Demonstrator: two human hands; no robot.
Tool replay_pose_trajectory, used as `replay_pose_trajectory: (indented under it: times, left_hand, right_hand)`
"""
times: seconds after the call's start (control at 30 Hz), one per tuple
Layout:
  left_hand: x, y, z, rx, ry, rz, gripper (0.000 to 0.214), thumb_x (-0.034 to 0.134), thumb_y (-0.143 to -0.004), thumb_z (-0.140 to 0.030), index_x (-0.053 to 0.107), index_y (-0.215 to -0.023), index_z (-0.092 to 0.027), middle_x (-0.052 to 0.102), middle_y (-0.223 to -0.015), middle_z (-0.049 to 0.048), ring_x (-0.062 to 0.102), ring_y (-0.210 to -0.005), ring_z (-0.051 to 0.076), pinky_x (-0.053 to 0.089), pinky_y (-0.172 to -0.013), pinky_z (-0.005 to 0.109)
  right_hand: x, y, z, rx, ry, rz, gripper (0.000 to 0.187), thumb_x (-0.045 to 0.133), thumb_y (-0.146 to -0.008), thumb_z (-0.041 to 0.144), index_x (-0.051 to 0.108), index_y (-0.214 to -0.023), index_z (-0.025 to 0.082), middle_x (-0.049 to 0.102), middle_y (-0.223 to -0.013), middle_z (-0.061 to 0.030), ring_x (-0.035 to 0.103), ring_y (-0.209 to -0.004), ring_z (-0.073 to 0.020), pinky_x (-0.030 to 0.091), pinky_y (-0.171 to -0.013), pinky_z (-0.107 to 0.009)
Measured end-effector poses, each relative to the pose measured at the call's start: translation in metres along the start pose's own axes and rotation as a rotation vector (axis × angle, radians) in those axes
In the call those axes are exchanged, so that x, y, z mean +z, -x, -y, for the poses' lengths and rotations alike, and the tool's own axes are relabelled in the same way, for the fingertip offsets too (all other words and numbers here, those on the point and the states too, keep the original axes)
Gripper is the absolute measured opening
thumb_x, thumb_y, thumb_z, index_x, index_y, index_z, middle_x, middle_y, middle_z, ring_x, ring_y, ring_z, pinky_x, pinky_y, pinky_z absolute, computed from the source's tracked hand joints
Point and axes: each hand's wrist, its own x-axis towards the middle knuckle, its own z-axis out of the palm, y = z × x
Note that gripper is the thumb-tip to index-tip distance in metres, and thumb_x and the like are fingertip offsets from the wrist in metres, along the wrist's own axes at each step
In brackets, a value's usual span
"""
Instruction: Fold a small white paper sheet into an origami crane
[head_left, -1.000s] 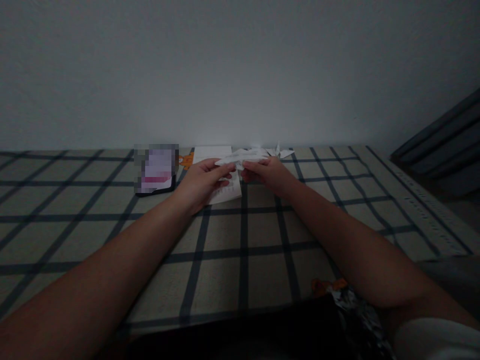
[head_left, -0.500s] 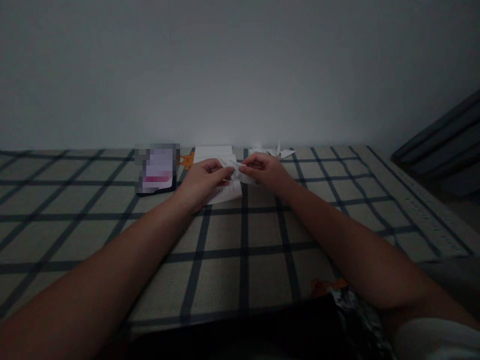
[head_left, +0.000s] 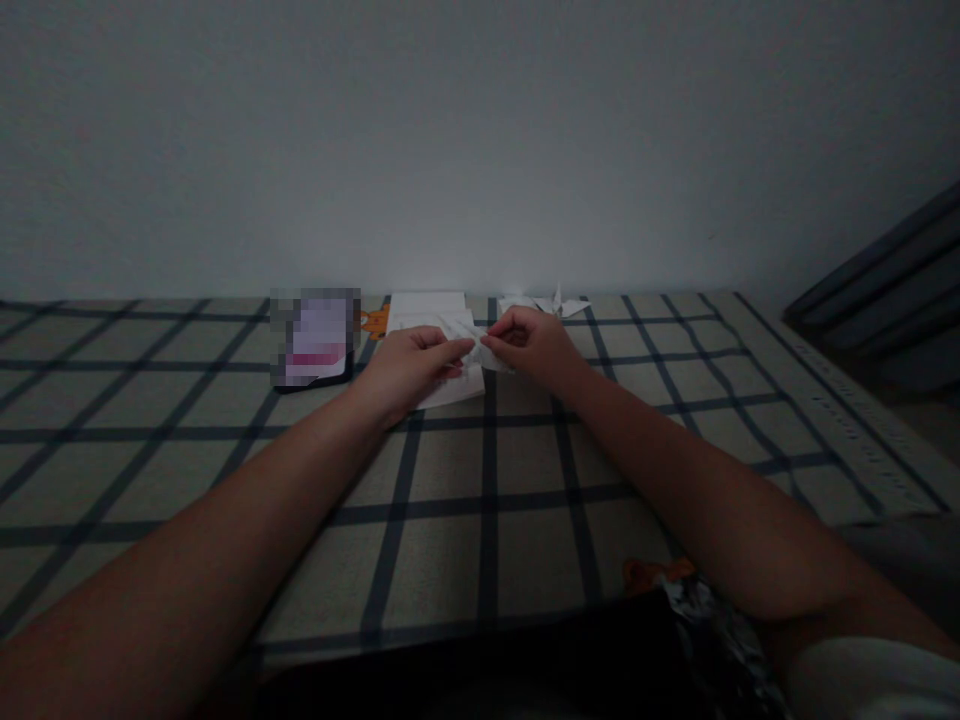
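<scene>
Between my two hands is a folded piece of white paper, pinched at its middle. My left hand closes on its left side with thumb and fingers, hiding part of it. From the right, my right hand pinches the paper between thumb and forefinger. Beneath and behind my left hand lie white sheets of paper on the checked cloth. Just beyond my right hand rests a folded white paper shape with pointed tips, looking like a paper crane, beside other paper.
A phone with a blurred screen lies left of the sheets. An orange printed figure shows on the cloth beside them. The grey wall rises at the cloth's far edge. Dark draped fabric hangs at the right.
My left hand has dipped slightly and its thumb now lies straighter along the paper. The right hand has barely shifted, its fingertips still on the paper.
</scene>
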Motion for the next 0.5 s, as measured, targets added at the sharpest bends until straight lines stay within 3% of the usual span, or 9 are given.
replay_pose_trajectory:
  times: [0.27, 0.4, 0.5]
  left_hand:
    - [0.0021, 0.0015, 0.0019, -0.002, 0.012, -0.020, 0.038, 0.083, -0.067, -0.038, 0.051, -0.057, -0.020, 0.050, -0.049, -0.0036, 0.048, -0.046, 0.009, 0.032, -0.044, 0.021]
    - [0.0000, -0.0019, 0.0080, 0.038, -0.061, -0.036, 0.039, 0.084, -0.066, -0.044, 0.056, -0.057, -0.018, 0.056, -0.053, -0.0013, 0.049, -0.047, 0.009, 0.033, -0.044, 0.022]
    - [0.0010, -0.0043, 0.0081, 0.014, 0.086, -0.027, 0.038, 0.088, -0.062, -0.042, 0.059, -0.059, -0.017, 0.058, -0.059, -0.0006, 0.054, -0.054, 0.009, 0.042, -0.052, 0.021]
  right_hand:
    - [-0.0006, 0.0018, 0.0060, -0.461, 0.361, 0.046, 0.008, 0.057, -0.080, 0.015, 0.052, -0.074, 0.019, 0.054, -0.077, -0.0004, 0.051, -0.072, -0.0141, 0.039, -0.069, -0.028]
    - [-0.0013, 0.0018, 0.0075, -0.437, 0.415, 0.089, 0.009, 0.056, -0.079, 0.014, 0.051, -0.075, 0.019, 0.054, -0.077, -0.0005, 0.050, -0.073, -0.0144, 0.038, -0.069, -0.028]
    - [-0.0025, 0.0026, 0.0074, -0.403, 0.382, 0.091, 0.003, 0.057, -0.083, 0.016, 0.058, -0.081, 0.018, 0.059, -0.080, -0.0018, 0.054, -0.073, -0.0138, 0.042, -0.070, -0.027]
